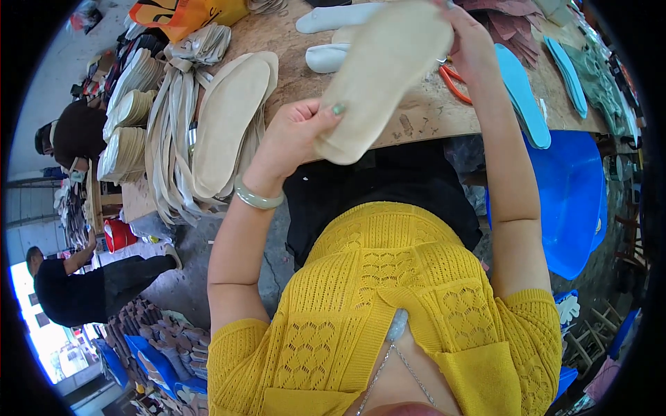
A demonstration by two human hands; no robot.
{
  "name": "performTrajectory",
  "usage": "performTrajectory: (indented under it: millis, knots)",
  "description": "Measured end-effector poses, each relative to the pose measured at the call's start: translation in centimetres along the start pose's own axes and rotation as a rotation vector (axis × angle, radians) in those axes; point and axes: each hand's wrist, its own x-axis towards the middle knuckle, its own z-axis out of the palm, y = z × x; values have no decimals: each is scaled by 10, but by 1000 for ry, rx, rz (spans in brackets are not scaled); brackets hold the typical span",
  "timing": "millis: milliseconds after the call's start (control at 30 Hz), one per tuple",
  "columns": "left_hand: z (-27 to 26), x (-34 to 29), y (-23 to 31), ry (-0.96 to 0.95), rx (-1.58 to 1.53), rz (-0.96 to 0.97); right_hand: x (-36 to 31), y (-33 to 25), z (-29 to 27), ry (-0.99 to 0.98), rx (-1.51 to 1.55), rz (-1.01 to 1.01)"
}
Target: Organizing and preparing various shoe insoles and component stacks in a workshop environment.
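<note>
Left hand: the left hand (295, 132) holds the near end of a beige insole (385, 73), the thumb and fingers pinching its rounded heel edge; a pale green bangle (258, 199) sits on the wrist.
Right hand: the right hand (468, 38) is closed on the far end of the same insole, near the top of the view; the fingertips are partly hidden behind the insole.
Insole place: it is lifted in the air above the near edge of the wooden worktable (430, 114), tilted, with its flat side to the camera.
Risk of slipping: the left grip is only on a narrow margin, so I judge the thin piece can slide out and fall to the floor between the table and the person's lap.
Risk of bending: with both ends held and the middle free, too much pull can crease the soft material.
Table, left: a stack of beige insoles (229, 121) and loose beige strips (170, 139) hang over the table edge; a push with the elbow can bring them down.
Table, right: orange-handled scissors (454, 83) lie just beside the right wrist, so the hand can catch on them; light blue insoles (524, 93) lie beyond.
Far left: another person in black (76, 288) works on the floor, well apart.
</note>
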Motion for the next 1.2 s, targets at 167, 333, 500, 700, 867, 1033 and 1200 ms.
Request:
performTrajectory:
  millis: [167,333,500,700,867,1033,1200]
  knots:
    - [11,21,-16,277,-383,219,-61,11,36,-200,-27,80]
    - [46,31,-18,319,-437,294,-119,35,73,-233,-133,289]
    - [44,31,-12,260,-352,215,-120,23,61,-427,-126,242]
    - [48,39,-9,276,-416,228,-133,27,49,-364,-122,106]
    - [57,38,-7,190,-485,172,-135,32,35,-369,-63,117]
    - [63,38,-14,286,-335,197,-127,39,29,-383,-90,98]
    - [64,34,-16,289,-292,237,-118,26,28,-199,-259,-6]
